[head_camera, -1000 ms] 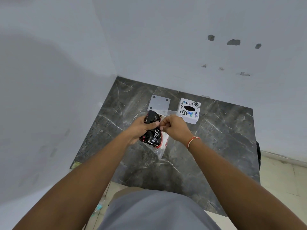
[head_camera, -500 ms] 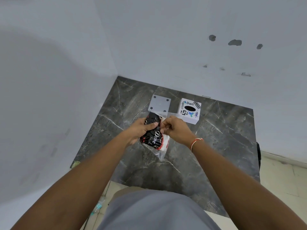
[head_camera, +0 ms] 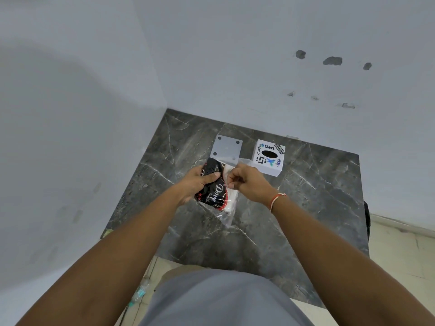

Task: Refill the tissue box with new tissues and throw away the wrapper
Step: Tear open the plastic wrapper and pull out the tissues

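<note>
Tissue pack [head_camera: 215,192] clamped in left hand [head_camera: 196,182], long axis toward worktop's [head_camera: 317,208] near edge; right hand [head_camera: 247,182] pinching wrapper; tissue box [head_camera: 268,157] beyond right hand, nearer it.

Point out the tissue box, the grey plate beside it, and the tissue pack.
tissue box [head_camera: 268,158]: head view, stickered top face.
grey plate [head_camera: 226,148]: head view, flat middle.
tissue pack [head_camera: 215,195]: head view, black printed wrapper.
</note>
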